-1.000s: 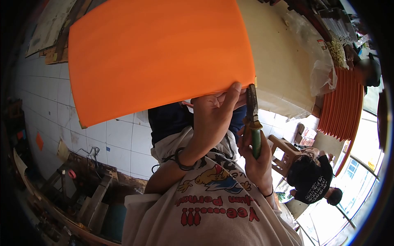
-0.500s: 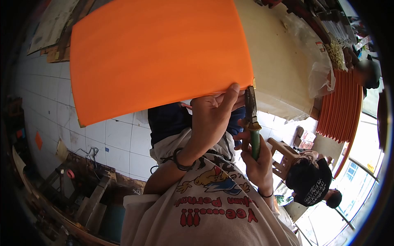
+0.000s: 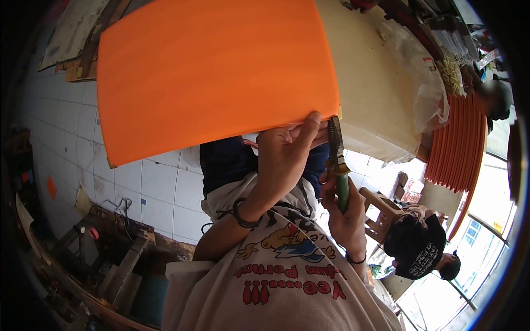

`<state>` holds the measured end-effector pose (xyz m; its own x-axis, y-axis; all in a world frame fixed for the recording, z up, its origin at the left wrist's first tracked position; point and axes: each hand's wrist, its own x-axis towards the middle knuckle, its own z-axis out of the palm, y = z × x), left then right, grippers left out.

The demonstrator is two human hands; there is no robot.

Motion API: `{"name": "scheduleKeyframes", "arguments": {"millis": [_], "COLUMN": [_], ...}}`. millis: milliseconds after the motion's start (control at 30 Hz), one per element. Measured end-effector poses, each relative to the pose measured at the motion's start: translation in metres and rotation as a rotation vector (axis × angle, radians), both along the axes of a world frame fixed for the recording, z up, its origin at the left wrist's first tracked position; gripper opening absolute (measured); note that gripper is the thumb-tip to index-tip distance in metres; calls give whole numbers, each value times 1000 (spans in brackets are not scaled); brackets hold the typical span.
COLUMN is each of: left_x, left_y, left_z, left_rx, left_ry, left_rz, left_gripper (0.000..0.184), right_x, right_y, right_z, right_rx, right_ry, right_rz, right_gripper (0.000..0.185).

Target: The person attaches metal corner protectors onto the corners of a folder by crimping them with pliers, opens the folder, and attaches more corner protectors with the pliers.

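A large orange board with a smooth cover [image 3: 215,71] is held in front of me, with small brass-coloured metal corners on it. My left hand [image 3: 290,143] grips its near edge close to the right corner, thumb on top and fingers underneath. My right hand [image 3: 348,218] is closed around the green handles of a pair of pliers [image 3: 337,146]. The jaws of the pliers are at the board's near right corner, touching or very close to the metal corner piece [image 3: 340,112]. Another metal corner [image 3: 112,164] shows at the near left.
Under the board's right side is a tan tabletop [image 3: 375,83] with a clear plastic bag [image 3: 422,88]. A stack of orange boards [image 3: 455,143] stands at the right. Beyond a wooden stool [image 3: 381,212] sits another person in black [image 3: 414,243]. White tiles [image 3: 160,187] cover the floor.
The fingers of my right hand have closed in around the pliers' handles. The board's left side has risen slightly; my left hand keeps its hold.
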<state>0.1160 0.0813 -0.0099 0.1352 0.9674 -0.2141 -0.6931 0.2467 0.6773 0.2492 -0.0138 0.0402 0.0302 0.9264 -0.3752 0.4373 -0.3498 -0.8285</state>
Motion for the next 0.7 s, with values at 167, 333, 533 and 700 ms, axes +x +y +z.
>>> {"name": "scheduleKeyframes", "arguments": {"millis": [167, 333, 533, 700], "left_x": [-2, 0, -1, -3], "left_y": [0, -1, -1, 0], "left_z": [0, -4, -1, 1], "left_rx": [24, 27, 42, 39], "left_ry": [30, 52, 103, 76], "left_rz": [-3, 1, 6, -9], "left_gripper": [32, 31, 30, 30], "right_x": [-10, -3, -1, 2], "right_y": [-1, 5, 15, 18], "right_z": [0, -1, 11, 16], "right_rx": [13, -199, -284, -275], "right_ry": [53, 37, 53, 44], "right_rz": [-128, -58, 37, 101], "right_gripper": [27, 24, 29, 33]}}
